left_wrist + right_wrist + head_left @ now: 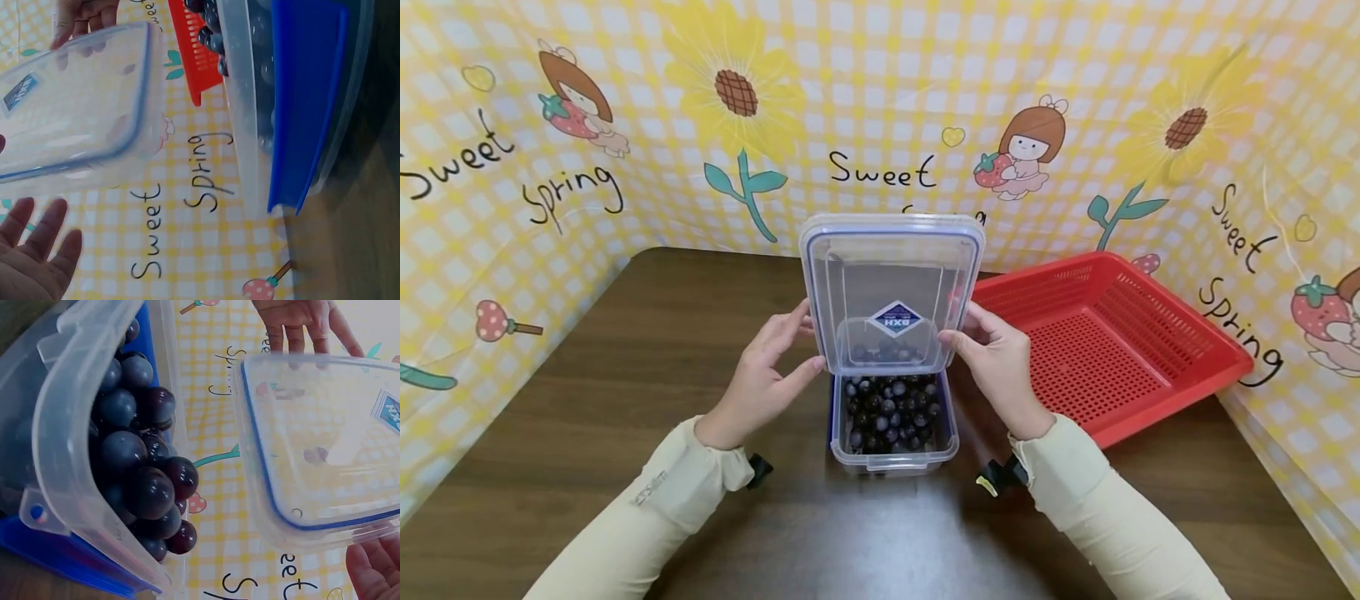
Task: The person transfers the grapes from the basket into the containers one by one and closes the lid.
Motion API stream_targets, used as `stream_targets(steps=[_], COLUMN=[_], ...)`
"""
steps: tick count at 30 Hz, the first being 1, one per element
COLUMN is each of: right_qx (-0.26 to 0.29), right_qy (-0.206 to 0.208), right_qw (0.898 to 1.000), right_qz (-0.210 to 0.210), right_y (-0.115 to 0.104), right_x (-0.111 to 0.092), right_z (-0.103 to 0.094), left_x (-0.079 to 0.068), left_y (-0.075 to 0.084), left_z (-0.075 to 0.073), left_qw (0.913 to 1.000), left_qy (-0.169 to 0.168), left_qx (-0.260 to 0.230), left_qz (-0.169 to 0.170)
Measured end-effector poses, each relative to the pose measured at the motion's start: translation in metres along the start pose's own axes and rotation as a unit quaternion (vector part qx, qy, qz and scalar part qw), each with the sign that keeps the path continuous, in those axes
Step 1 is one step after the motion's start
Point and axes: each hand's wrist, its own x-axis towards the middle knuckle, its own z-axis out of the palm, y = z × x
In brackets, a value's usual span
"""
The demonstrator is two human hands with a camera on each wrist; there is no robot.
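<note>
A clear rectangular container lid [891,283] with a blue seal and a BXH label is tilted up above a clear plastic container [895,460]. Dark round grapes [891,412] fill the container. My right hand [1000,358] pinches the lid's right edge, thumb in front and fingers behind. On the opposite side, my left hand [760,383] has its thumb at the lid's left edge. In the left wrist view, the left fingers [39,234] are extended and spread beside the lid. A blue side latch flap [309,106] hangs down along the container.
To the right, a red perforated basket [1097,358] stands on the brown wooden table [580,400]. Behind and around the table hangs a yellow checked cloth [880,100] with flowers and lettering.
</note>
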Motion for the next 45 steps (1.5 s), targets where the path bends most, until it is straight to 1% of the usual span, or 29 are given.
stream_targets(steps=[3,5,7,10,11,13,16,18,21,25,29,34,38,41,45], right_qx=[-0.005,-0.012,-0.02,-0.033,-0.035,-0.046,-0.059,-0.075,-0.098,-0.13,-0.155,-0.163,-0.175,-0.186,-0.196], right_qy=[-0.003,-0.008,-0.018,-0.043,-0.053,-0.077,-0.105,-0.121,-0.146,-0.173,-0.178,-0.193,-0.2,-0.199,-0.198], right_qw=[1.0,1.0,0.999,0.997,0.995,0.991,0.984,0.98,0.975,0.968,0.963,0.957,0.953,0.952,0.952], right_qz=[0.011,0.022,0.035,0.062,0.075,0.099,0.13,0.136,0.134,0.128,0.13,0.143,0.143,0.139,0.131], right_y=[-0.001,-0.001,-0.001,-0.002,-0.002,-0.002,-0.001,0.001,0.008,0.019,0.026,0.032,0.038,0.042,0.046], right_x=[0.001,0.001,0.001,0.0,-0.001,-0.003,-0.007,-0.012,-0.02,-0.03,-0.038,-0.041,-0.044,-0.046,-0.048], right_z=[-0.002,-0.003,-0.004,-0.005,-0.005,-0.006,-0.007,-0.007,-0.004,0.0,0.001,0.001,0.002,0.003,0.005], left_x=[0.001,0.002,0.002,0.002,0.002,0.002,0.001,-0.001,-0.005,-0.01,-0.013,-0.016,-0.018,-0.021,-0.026], left_y=[-0.003,-0.005,-0.005,-0.003,-0.002,0.0,-0.002,-0.005,-0.01,-0.016,-0.02,-0.023,-0.027,-0.03,-0.034], left_z=[0.004,0.007,0.008,0.009,0.008,0.007,0.007,0.008,0.011,0.013,0.017,0.021,0.024,0.026,0.029], left_qw=[0.9994,0.9988,0.9983,0.9962,0.9946,0.9905,0.9827,0.9775,0.971,0.9667,0.9661,0.9633,0.96,0.9551,0.9472], left_qy=[0.01,0.013,0.013,0.006,0.001,-0.015,-0.043,-0.06,-0.077,-0.094,-0.11,-0.12,-0.134,-0.151,-0.16], left_qx=[-0.031,-0.046,-0.057,-0.076,-0.085,-0.096,-0.105,-0.106,-0.109,-0.098,-0.085,-0.074,-0.063,-0.058,-0.056], left_qz=[0.011,0.007,-0.006,-0.042,-0.059,-0.098,-0.147,-0.172,-0.198,-0.217,-0.218,-0.228,-0.238,-0.248,-0.272])
